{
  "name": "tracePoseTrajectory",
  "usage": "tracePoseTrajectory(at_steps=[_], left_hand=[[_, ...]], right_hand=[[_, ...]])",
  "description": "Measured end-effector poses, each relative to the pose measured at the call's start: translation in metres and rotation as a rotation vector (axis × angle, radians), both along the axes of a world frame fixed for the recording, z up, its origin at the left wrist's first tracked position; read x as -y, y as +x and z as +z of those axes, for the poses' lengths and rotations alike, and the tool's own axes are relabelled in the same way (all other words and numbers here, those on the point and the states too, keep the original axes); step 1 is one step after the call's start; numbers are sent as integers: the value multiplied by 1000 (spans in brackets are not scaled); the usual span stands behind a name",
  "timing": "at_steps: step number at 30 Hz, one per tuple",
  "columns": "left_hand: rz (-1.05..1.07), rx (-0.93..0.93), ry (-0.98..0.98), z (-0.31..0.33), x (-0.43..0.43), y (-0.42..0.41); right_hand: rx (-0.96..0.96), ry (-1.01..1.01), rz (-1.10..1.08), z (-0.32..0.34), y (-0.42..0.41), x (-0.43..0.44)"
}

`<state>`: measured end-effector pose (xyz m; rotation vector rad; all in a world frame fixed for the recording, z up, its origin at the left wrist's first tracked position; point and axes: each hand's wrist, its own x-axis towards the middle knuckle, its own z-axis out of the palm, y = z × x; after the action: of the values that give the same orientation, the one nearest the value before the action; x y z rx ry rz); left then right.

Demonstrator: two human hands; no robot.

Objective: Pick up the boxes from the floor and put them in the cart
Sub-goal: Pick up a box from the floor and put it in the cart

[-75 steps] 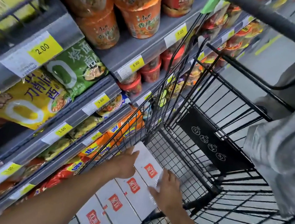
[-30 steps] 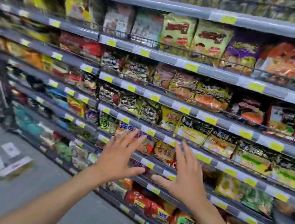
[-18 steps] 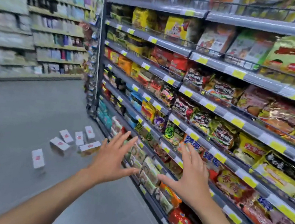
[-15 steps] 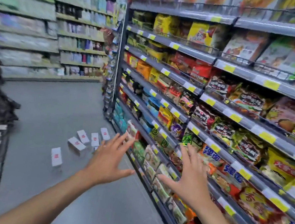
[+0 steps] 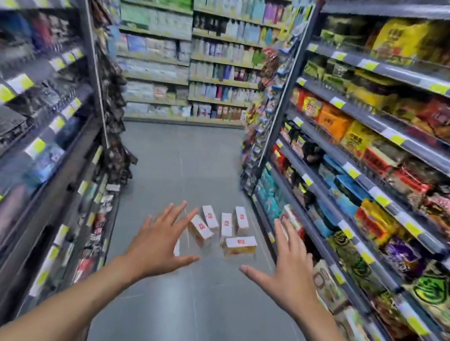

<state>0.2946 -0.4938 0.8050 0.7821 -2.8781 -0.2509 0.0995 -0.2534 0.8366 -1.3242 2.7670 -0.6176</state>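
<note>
The reach for more boxes is beginning: the left grip [image 5: 157, 247] and right grip [image 5: 288, 266] are hanging spread wide, fingers straight, holding nothing. The boxes [image 5: 239, 246] are lying clustered on the floor [image 5: 199, 323] ahead, apart from both. Next is likely stepping closer, crouching and clasping one; the cart is not showing.

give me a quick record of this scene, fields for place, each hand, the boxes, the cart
place: shop aisle, grey floor, stocked shelves on both sides
left hand: open, spread, holding nothing
right hand: open, spread, holding nothing
boxes: white with red labels, clustered on the floor beyond the hands; at least five, one more partly hidden behind the left hand
cart: not in view
contact: neither hand touches a box
</note>
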Motion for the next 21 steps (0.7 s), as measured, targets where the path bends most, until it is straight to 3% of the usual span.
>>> tracePoseTrajectory(at_steps=[7, 21], left_hand=[[39, 82, 13, -32, 70, -16], [110, 235, 37, -84, 210, -124]], right_hand=[[84, 47, 41, -34, -35, 83], [218, 109, 199, -100, -189, 259]])
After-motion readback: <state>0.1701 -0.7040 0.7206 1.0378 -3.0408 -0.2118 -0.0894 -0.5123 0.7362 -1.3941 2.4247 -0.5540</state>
